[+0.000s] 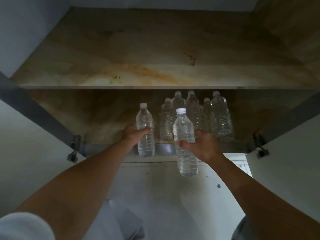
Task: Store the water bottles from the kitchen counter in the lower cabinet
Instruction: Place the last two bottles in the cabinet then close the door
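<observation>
I look down into an open lower cabinet [107, 116] with a stained brown floor. My left hand [132, 134] grips a clear water bottle [145, 130] with a white cap, upright at the cabinet's front edge. My right hand [202, 146] holds a second clear bottle [185, 144] by its middle, its base hanging over the white floor in front of the cabinet. Several more water bottles [220, 115] stand grouped inside, right of centre, behind my right hand.
A shelf [155, 87] spans the cabinet above the bottles. Both doors stand open, the left door [26, 135] and the right door [294, 144], with metal hinges [75, 148] at the corners. The cabinet's left half holds no bottles. White tiled floor [164, 196] lies below.
</observation>
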Demonstrator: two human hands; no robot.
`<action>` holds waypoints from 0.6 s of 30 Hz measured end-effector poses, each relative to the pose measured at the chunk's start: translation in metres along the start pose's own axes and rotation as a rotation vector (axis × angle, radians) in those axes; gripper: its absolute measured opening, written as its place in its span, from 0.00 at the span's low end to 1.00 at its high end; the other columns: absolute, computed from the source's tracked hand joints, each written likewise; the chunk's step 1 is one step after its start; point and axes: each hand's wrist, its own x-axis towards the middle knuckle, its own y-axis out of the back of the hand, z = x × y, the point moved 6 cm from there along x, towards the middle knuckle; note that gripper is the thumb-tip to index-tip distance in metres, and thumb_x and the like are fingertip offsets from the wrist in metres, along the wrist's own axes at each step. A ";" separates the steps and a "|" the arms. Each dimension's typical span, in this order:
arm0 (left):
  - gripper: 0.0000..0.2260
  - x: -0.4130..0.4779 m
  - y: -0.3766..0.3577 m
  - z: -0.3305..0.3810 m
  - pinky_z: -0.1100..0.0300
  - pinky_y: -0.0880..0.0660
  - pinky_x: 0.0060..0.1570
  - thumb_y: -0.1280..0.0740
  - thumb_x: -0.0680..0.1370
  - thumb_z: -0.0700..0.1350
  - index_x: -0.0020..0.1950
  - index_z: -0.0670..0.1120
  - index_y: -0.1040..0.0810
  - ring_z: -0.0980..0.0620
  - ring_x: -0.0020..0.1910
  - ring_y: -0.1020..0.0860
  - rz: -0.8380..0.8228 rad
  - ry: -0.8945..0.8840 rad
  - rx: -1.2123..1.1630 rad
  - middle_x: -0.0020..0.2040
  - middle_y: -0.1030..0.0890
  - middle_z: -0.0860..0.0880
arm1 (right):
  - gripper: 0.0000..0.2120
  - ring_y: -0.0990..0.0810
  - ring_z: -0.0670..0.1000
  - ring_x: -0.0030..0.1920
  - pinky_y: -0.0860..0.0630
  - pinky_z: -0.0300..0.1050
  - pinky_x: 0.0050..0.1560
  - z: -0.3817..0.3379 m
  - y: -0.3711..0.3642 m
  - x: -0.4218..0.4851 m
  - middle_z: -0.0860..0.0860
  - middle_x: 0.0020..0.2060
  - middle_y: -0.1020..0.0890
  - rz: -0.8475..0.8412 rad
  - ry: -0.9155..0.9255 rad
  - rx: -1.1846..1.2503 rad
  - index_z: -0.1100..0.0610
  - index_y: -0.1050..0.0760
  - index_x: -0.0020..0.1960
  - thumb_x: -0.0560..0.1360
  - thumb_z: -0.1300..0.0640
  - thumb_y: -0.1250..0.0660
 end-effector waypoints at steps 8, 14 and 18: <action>0.15 0.013 -0.006 0.002 0.60 0.32 0.33 0.22 0.73 0.53 0.40 0.44 0.23 0.50 0.34 0.25 0.062 -0.086 0.149 0.35 0.23 0.49 | 0.16 0.19 0.39 0.39 0.28 0.35 0.37 -0.003 -0.003 0.000 0.36 0.38 0.19 -0.029 0.020 0.029 0.45 0.23 0.46 0.66 0.42 0.20; 0.32 -0.008 -0.022 -0.019 0.55 0.20 0.54 0.17 0.63 0.48 0.63 0.55 0.26 0.54 0.54 0.18 -0.312 -0.272 0.307 0.56 0.17 0.53 | 0.17 0.18 0.41 0.40 0.22 0.40 0.43 -0.009 -0.013 0.009 0.39 0.40 0.17 -0.030 -0.002 0.046 0.46 0.20 0.47 0.64 0.40 0.20; 0.36 -0.016 -0.026 -0.035 0.52 0.19 0.56 0.22 0.59 0.57 0.67 0.58 0.26 0.54 0.54 0.18 -0.288 -0.367 0.452 0.57 0.18 0.54 | 0.19 0.18 0.43 0.42 0.26 0.39 0.41 -0.019 -0.019 0.016 0.42 0.43 0.17 -0.036 0.011 0.041 0.46 0.22 0.48 0.64 0.39 0.20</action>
